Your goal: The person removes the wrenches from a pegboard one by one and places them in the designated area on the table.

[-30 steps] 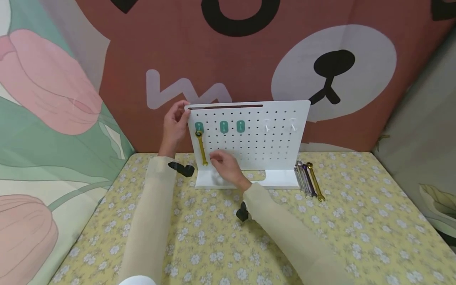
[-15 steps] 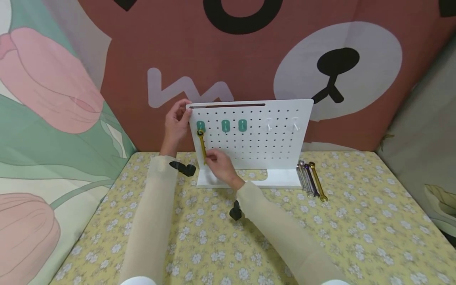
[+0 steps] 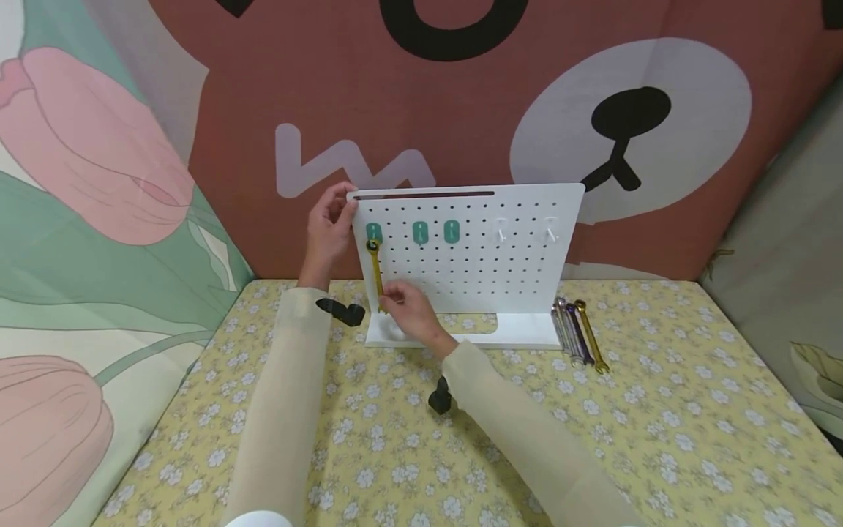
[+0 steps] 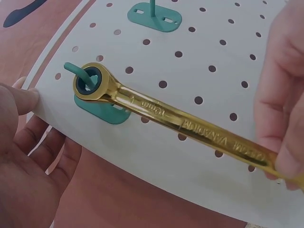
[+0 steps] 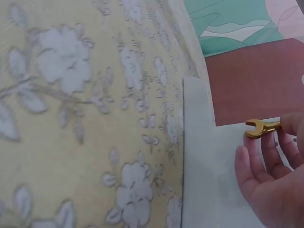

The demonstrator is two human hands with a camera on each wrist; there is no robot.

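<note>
A white pegboard stands upright on the table. My left hand holds its upper left edge, thumb in front and fingers behind in the left wrist view. On the leftmost green hook hangs a gold combination wrench, the hook passing through its ring end. My right hand pinches the wrench's shank near its lower end. That open-jawed end sticks out past the fingers in the right wrist view.
Two more green hooks and two clear hooks run along the board. Beside its right foot, several wrenches, silver, purple and gold, lie on the flowered tablecloth. A patterned curtain hangs behind.
One second ago my right hand was just right of the wrench, apart from it; now it pinches the lower shank. My left hand keeps its hold on the board.
</note>
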